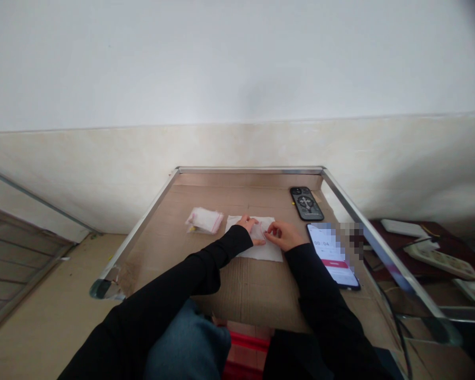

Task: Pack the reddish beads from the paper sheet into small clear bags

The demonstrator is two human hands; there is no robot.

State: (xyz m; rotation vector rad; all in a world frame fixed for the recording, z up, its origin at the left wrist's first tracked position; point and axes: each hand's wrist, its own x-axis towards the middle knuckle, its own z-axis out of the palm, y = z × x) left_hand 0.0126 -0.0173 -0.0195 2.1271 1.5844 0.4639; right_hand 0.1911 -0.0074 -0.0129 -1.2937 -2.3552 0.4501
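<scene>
Two bare hands work at the middle of a cardboard sheet [241, 290] lying on a metal-framed table [249, 170], both arms in black sleeves [217, 253] reaching in from 6 o'clock. Under them lies one thin white sheet [271, 252], possibly tissue or soft film, flat on the cardboard. It looks light, soft and easily creased, so it would likely be best taken by its edges or pinned flat with the fingertips. The left hand [250, 228] rests on the sheet's upper left part, its fingers [258, 240] bent down against the surface in a loose, low hold. The right hand [284, 235] sits just beside it at 3 o'clock, its fingers drawn into a narrow pinch at the sheet; whether they are gripping a fold, I cannot tell. At 9 o'clock, just beyond the sheet, lies one folded white packet [204, 220] with a pink edge. There are two phones: a face-down phone [306, 203] in a dark case with a cross design at 1 o'clock, and a face-up phone [332, 256] at 4 o'clock, its screen showing digits and a red band. Off the table at 3 o'clock lies one white power strip [441, 262].
</scene>
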